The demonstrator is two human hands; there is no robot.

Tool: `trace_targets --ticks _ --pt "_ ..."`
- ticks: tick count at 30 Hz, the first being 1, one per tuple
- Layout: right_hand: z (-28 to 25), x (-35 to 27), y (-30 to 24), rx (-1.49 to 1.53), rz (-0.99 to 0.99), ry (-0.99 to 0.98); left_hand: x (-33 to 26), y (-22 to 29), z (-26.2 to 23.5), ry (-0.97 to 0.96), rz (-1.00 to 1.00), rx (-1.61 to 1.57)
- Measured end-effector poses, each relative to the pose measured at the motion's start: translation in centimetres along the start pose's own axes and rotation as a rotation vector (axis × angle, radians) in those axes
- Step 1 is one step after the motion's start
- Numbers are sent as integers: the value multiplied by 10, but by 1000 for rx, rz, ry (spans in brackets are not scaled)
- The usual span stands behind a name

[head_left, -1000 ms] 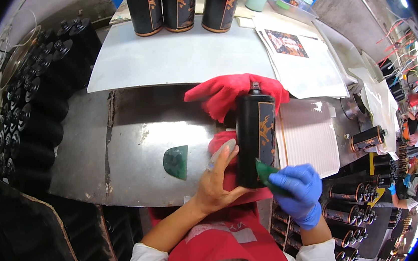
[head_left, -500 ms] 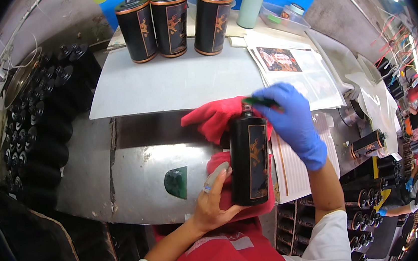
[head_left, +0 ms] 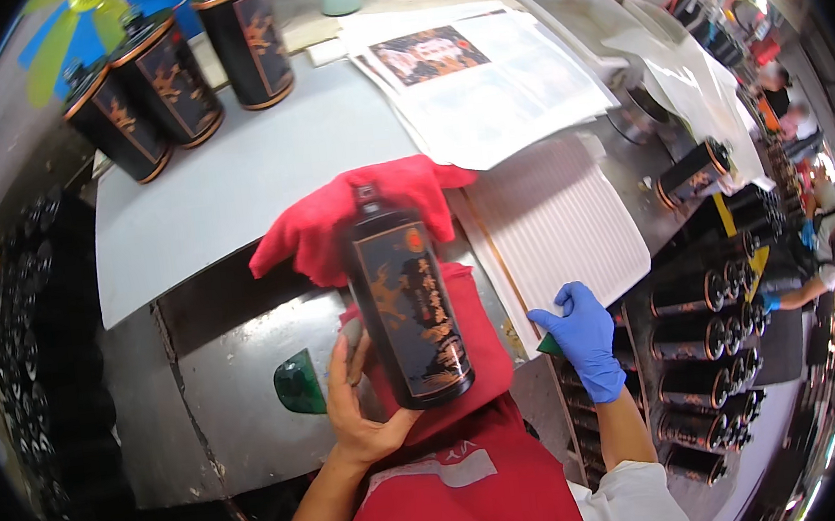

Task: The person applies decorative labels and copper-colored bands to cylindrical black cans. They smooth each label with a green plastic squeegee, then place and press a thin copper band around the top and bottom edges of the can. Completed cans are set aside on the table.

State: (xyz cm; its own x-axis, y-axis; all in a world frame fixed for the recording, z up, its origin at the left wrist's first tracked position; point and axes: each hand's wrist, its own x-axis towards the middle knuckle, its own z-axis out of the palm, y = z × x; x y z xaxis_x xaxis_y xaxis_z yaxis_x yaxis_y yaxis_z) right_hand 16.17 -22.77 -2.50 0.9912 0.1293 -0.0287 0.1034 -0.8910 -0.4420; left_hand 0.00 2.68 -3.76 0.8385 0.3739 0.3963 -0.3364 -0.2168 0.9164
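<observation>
The left hand [head_left: 356,407], bare, grips the base of a black bottle [head_left: 403,302], which lies capped over a red cloth [head_left: 353,216] at centre; its contents cannot be seen. The gloved right hand [head_left: 578,335] pinches a small green piece [head_left: 549,345] at the near right edge of a white ribbed pad [head_left: 555,222]. Three more bottles [head_left: 164,79] stand far left. One green shape [head_left: 301,384] lies near left.

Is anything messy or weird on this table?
A bit. The red cloth lies crumpled under the black bottle that the left hand holds, and the paper sheets are fanned out unevenly. Nothing looks spilled or broken.
</observation>
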Motion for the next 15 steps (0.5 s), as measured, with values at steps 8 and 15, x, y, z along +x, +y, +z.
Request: trace_targets --ticks 8,15 --pt "-21 -45 21 191 260 -1 -9 7 7 14 -95 31" --pt "-6 6 -1 -33 63 -74 -4 13 7 -23 -112 49"
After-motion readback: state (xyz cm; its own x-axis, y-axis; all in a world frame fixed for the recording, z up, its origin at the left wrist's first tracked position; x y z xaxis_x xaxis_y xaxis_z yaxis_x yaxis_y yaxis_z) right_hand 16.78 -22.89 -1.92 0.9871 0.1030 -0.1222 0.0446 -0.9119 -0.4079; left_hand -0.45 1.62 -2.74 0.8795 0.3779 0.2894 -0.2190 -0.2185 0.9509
